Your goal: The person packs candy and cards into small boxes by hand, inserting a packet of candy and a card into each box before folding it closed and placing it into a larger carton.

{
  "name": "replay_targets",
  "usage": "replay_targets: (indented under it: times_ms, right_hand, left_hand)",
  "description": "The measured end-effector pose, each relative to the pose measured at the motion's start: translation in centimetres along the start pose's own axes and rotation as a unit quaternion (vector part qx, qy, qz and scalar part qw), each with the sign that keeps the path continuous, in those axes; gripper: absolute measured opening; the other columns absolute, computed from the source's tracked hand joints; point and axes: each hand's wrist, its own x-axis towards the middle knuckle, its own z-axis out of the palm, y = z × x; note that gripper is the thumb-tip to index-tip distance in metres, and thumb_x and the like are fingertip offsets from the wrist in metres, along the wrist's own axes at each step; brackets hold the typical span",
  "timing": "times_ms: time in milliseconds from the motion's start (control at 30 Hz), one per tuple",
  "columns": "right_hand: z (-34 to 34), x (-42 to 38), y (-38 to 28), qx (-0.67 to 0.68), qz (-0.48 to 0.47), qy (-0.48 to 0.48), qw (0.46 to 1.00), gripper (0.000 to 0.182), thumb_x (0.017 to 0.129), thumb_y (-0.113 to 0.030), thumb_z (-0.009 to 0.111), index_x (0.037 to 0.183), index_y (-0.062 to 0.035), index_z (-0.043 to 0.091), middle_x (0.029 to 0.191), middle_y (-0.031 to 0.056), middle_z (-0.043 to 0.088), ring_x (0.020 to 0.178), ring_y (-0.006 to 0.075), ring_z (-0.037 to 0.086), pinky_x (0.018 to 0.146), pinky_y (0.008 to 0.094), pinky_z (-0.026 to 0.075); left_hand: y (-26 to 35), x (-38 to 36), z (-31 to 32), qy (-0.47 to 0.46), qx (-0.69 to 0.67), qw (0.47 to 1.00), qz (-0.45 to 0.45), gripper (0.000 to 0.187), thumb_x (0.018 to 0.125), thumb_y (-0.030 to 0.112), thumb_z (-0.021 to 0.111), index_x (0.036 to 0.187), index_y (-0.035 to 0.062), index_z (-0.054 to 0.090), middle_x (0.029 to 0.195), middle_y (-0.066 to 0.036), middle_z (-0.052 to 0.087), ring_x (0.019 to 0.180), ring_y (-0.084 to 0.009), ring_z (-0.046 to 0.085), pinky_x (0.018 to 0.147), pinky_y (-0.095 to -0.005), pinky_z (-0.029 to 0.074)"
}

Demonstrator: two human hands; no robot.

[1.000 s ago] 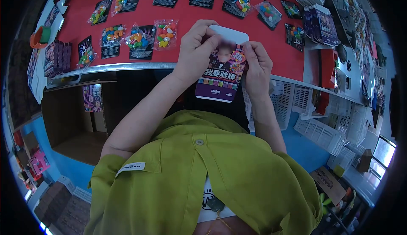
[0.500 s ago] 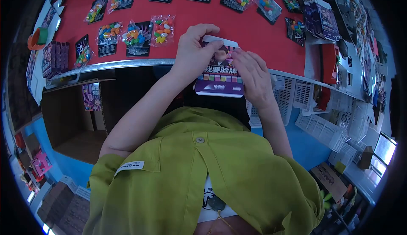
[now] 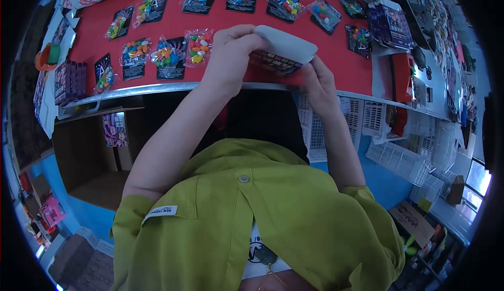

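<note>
A small printed purple carton [image 3: 276,64] is held between both hands above the front edge of the table. It is tilted, so its pale end flap [image 3: 287,44] faces up and its printed face points down toward me. My left hand [image 3: 236,49] is closed on the carton's left end, thumb near the flap. At the other end, my right hand [image 3: 319,83] pinches the lower right corner with its fingertips. Whether anything is inside the carton cannot be seen. Nearest the left hand lies a clear bag of colourful candies [image 3: 199,47].
Several candy bags on black cards [image 3: 168,54] lie in rows on the red tabletop [image 3: 226,20]. Stacked printed cartons stand at left [image 3: 70,81] and right [image 3: 391,26]. Below the table are an open cardboard box [image 3: 92,159] and white plastic baskets [image 3: 399,159].
The carton has been raised and tipped from showing its printed front to showing its pale end flap. My right hand has slid from its face to its corner.
</note>
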Motion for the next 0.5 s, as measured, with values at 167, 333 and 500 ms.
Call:
replay_targets:
  times_ms: [167,333,500]
  right_hand:
    - [0.0,1.8,-1.0,0.478,0.112,0.087,0.867,0.026,0.084,-0.001,0.050,0.109,0.0017,0.057,0.105,0.0105,0.058,0.103,0.0203,0.053,0.091,0.0308,0.042]
    - [1.4,1.9,-1.5,0.445,0.072,0.147,0.880,0.027,0.076,0.006,0.048,0.101,0.0013,0.057,0.099,0.0093,0.059,0.091,0.0165,0.055,0.085,0.0277,0.043]
    - [1.2,1.5,-0.6,0.153,-0.104,0.169,0.968,0.024,0.079,0.007,0.050,0.100,0.0001,0.058,0.098,0.0091,0.060,0.088,0.0185,0.058,0.080,0.0281,0.046]
  left_hand:
    - [0.3,0.5,1.0,0.027,0.003,0.999,-0.027,0.023,0.076,-0.003,0.053,0.095,-0.0030,0.066,0.091,-0.010,0.066,0.089,-0.0175,0.060,0.084,-0.0279,0.046]
    - [0.3,0.8,0.2,-0.032,-0.020,0.999,-0.009,0.030,0.073,-0.010,0.049,0.093,-0.0004,0.069,0.094,-0.012,0.067,0.092,-0.0190,0.061,0.084,-0.0304,0.048]
    - [0.2,0.5,-0.8,-0.086,0.015,0.994,0.063,0.023,0.080,-0.006,0.055,0.099,0.0009,0.068,0.097,-0.011,0.067,0.097,-0.0209,0.062,0.082,-0.0295,0.052]
